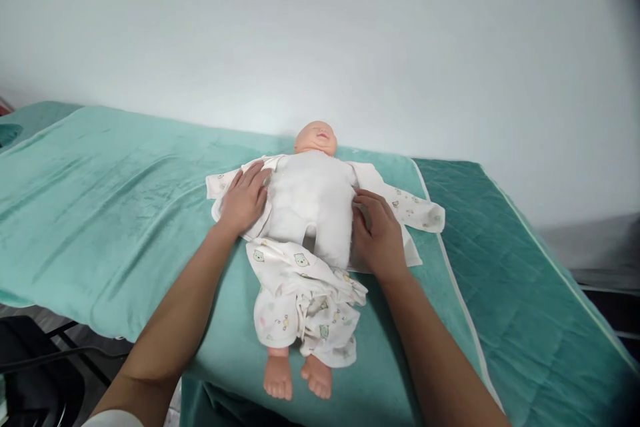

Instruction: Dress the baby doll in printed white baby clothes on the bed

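Note:
A baby doll (313,193) with a white cloth body lies on its back, head toward the wall. Beneath it a white patterned baby shirt (415,209) is spread open, its sleeves out to both sides and empty of arms. Patterned baby pants (310,307) are bunched around the doll's legs below the hips, and both bare feet stick out. My left hand (245,197) rests flat on the shirt, against the doll's side at the left. At the doll's other side, my right hand (377,230) has bent fingers, thumb near the index finger; what the fingertips hold is hidden.
A light green cloth (125,213) covers the table, with a darker quilted cover (525,280) at the right. A white wall (320,40) rises directly behind. At the lower left, a black object (40,367) and a cable stand below the table edge.

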A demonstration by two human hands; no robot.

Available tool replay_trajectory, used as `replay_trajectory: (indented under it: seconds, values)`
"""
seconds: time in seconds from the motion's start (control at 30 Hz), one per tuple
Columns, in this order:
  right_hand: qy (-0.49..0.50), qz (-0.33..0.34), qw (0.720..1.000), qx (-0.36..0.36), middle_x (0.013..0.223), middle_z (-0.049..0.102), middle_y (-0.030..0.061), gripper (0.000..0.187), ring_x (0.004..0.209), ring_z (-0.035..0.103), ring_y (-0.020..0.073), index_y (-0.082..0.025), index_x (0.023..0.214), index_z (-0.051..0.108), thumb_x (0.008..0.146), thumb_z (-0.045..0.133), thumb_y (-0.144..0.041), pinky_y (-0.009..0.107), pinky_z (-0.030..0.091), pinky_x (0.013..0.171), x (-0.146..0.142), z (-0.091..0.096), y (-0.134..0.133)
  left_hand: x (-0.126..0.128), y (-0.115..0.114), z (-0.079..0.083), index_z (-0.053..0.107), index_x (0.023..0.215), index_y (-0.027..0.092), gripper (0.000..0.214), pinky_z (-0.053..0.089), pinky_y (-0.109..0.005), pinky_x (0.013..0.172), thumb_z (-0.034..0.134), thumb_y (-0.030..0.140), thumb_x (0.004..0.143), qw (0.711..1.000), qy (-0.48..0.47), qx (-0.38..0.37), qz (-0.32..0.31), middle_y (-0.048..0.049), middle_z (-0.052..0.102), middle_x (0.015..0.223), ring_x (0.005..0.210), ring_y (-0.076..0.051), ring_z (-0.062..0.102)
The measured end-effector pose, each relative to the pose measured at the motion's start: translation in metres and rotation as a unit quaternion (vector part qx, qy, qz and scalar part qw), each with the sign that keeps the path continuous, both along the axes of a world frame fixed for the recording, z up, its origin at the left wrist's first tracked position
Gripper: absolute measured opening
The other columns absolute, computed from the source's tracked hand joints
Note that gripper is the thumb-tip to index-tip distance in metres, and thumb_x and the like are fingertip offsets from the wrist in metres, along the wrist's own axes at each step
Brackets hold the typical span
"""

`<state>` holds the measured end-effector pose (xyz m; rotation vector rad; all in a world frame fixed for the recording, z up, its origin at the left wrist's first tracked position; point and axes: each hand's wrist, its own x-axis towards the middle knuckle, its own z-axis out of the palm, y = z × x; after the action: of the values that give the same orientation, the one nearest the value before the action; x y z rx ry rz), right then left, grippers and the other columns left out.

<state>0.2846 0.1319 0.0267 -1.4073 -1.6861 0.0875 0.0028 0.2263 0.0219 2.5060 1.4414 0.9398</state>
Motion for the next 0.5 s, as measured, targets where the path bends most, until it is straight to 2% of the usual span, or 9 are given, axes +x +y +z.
replay_trajectory:
  seconds: [0.13,0.23,0.37,0.5]
  values:
    - [-0.010,-0.008,1.000,-0.029,0.147,0.051,0.0174,0.039,0.139,0.045,0.0298,-0.016,0.134,0.051,0.099,0.045,-0.032,0.049,0.036,0.117,0.010,-0.007,0.006,-0.001,0.003,-0.003,0.039,0.149,0.016,0.054,0.020,-0.047,0.124,0.042,0.035,0.099,0.998,-0.018,-0.005,0.054,-0.0138,0.050,0.152,0.141,-0.026,0.046]
    - [-0.040,-0.033,0.998,-0.040,0.152,0.046,0.0200,0.049,0.146,0.037,0.0305,-0.011,0.143,0.045,0.099,0.042,-0.035,0.051,0.031,0.121,0.017,-0.016,0.014,0.000,0.006,-0.004,0.042,0.147,0.018,0.051,0.020,-0.047,0.123,0.036,0.039,0.101,0.997,0.008,-0.001,0.074,-0.0128,0.051,0.151,0.141,-0.026,0.045]
    - [-0.093,-0.074,0.989,-0.090,0.158,0.039,0.0163,0.053,0.151,0.029,0.0292,-0.014,0.148,0.039,0.098,0.036,-0.031,0.055,0.029,0.121,0.017,-0.023,0.019,0.000,0.011,-0.003,0.048,0.143,0.020,0.048,0.026,-0.046,0.119,0.031,0.040,0.103,0.993,0.048,0.016,0.111,-0.0115,0.057,0.146,0.137,-0.026,0.048]
    - [-0.144,-0.098,0.972,-0.160,0.167,0.020,0.0111,0.066,0.155,0.015,0.0302,-0.016,0.156,0.028,0.091,0.040,-0.022,0.059,0.023,0.121,0.012,-0.026,0.017,-0.002,0.020,-0.005,0.054,0.139,0.020,0.048,0.035,-0.048,0.110,0.032,0.042,0.102,0.988,0.048,0.010,0.144,-0.0128,0.062,0.138,0.130,-0.031,0.052]
